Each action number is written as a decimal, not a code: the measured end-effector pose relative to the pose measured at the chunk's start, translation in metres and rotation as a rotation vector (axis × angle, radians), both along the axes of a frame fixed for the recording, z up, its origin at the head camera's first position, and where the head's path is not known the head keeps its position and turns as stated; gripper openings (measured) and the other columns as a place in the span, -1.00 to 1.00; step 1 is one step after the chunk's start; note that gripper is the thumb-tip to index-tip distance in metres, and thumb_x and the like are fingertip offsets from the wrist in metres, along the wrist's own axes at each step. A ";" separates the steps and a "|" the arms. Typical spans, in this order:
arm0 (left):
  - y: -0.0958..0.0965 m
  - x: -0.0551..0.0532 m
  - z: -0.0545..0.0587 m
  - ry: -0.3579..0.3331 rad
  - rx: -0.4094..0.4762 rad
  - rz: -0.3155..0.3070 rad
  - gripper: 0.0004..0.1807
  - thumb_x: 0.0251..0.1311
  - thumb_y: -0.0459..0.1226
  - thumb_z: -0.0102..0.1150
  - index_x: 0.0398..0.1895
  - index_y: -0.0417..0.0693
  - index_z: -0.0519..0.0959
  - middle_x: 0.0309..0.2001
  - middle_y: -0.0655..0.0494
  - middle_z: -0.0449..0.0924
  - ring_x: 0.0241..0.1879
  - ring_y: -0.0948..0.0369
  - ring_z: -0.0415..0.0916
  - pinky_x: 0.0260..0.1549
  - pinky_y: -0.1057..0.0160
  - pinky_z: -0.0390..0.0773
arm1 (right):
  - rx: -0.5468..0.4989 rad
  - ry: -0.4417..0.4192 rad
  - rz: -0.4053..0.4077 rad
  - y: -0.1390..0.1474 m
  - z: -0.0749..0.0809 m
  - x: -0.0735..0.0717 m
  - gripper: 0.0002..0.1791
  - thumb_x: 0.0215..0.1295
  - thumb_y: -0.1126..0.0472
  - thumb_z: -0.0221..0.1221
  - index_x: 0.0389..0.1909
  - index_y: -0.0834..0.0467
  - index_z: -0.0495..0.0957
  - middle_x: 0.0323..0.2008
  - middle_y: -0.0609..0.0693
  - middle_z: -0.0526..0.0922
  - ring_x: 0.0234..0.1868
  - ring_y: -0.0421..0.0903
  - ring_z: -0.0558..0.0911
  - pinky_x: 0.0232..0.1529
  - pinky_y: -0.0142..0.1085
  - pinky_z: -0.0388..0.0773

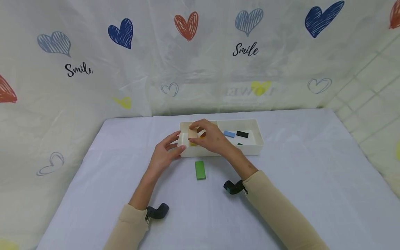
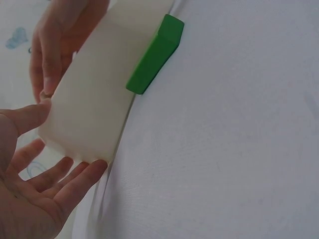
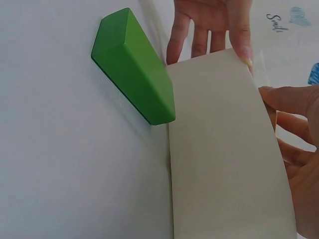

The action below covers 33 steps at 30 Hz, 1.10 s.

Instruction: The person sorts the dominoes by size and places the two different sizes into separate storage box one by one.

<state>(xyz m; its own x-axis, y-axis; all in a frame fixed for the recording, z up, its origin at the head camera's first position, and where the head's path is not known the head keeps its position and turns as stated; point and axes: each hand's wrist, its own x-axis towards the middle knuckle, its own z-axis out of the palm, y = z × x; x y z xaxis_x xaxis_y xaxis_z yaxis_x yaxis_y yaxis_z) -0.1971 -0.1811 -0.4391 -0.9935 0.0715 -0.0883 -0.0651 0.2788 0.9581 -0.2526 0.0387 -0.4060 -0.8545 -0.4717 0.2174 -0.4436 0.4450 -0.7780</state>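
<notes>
A white box [image 1: 247,150] with two compartments stands on the table. My left hand [image 1: 164,152] holds its left end, thumb at the rim near the front corner and fingers against the end wall. Over the left compartment, my right hand [image 1: 212,137] pinches a light wooden block [image 1: 192,133] between thumb and fingers. Yellow pieces [image 1: 192,143] show beneath that block and hand, partly hidden. In the right wrist view, the box's front wall [image 3: 224,144] hides most of the wooden block.
A green block [image 1: 200,170] lies on the table in front of the box. The right compartment contains a blue block [image 1: 229,134], a black block [image 1: 242,134] and a green piece [image 1: 240,143] mostly hidden by the front wall. Behind the table hangs a heart-patterned curtain [image 1: 206,69].
</notes>
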 end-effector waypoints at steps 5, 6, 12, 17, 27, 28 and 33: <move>-0.001 0.000 0.000 0.000 0.003 0.001 -0.28 0.30 -0.08 0.42 0.51 0.36 0.40 0.47 0.12 0.45 0.35 0.04 0.55 0.01 0.08 0.77 | 0.021 -0.015 -0.002 -0.004 0.000 -0.002 -0.49 0.27 0.18 0.46 0.22 0.15 0.59 0.21 0.08 0.62 0.14 0.06 0.66 0.18 -0.01 0.70; -0.001 0.000 0.000 -0.002 0.002 0.002 -0.28 0.30 -0.07 0.43 0.51 0.38 0.40 0.46 0.13 0.46 0.35 0.05 0.55 0.01 0.08 0.77 | 0.025 -0.017 -0.004 -0.005 0.000 -0.002 -0.49 0.27 0.18 0.46 0.21 0.15 0.59 0.21 0.08 0.62 0.14 0.06 0.66 0.19 -0.01 0.69; 0.000 0.000 0.000 -0.005 0.007 0.000 -0.29 0.30 -0.07 0.42 0.50 0.39 0.40 0.46 0.12 0.45 0.36 0.04 0.54 0.02 0.07 0.77 | 0.041 -0.040 -0.003 -0.011 0.001 -0.004 -0.50 0.28 0.17 0.46 0.21 0.15 0.60 0.22 0.07 0.61 0.15 0.05 0.66 0.21 0.00 0.68; 0.000 0.001 0.001 0.000 0.006 0.002 -0.30 0.31 -0.08 0.42 0.50 0.40 0.40 0.48 0.14 0.43 0.36 0.03 0.53 0.03 0.07 0.77 | 0.049 -0.053 -0.004 -0.014 0.002 -0.006 -0.50 0.29 0.17 0.45 0.22 0.14 0.59 0.24 0.07 0.60 0.16 0.06 0.66 0.20 0.00 0.69; 0.000 0.000 0.001 -0.001 0.012 -0.001 -0.31 0.31 -0.08 0.42 0.49 0.40 0.41 0.48 0.14 0.43 0.36 0.03 0.53 0.03 0.06 0.77 | 0.097 -0.070 -0.021 -0.019 0.000 -0.008 -0.48 0.27 0.17 0.47 0.24 0.11 0.59 0.25 0.03 0.60 0.16 0.02 0.65 0.10 -0.17 0.71; 0.000 0.000 0.001 -0.001 0.015 -0.001 -0.31 0.31 -0.08 0.42 0.49 0.39 0.41 0.47 0.12 0.44 0.36 0.02 0.54 0.04 0.04 0.77 | 0.098 -0.072 -0.022 -0.019 0.000 -0.009 -0.48 0.27 0.17 0.47 0.24 0.11 0.59 0.25 0.03 0.60 0.16 0.03 0.65 0.10 -0.17 0.71; 0.000 0.002 0.004 -0.001 0.037 -0.002 -0.31 0.30 -0.11 0.43 0.49 0.36 0.42 0.47 0.08 0.45 0.35 0.00 0.54 0.05 -0.01 0.76 | 0.113 -0.076 -0.025 -0.021 0.000 -0.010 -0.47 0.26 0.16 0.48 0.24 0.10 0.59 0.26 0.03 0.60 0.17 0.03 0.65 0.08 -0.17 0.72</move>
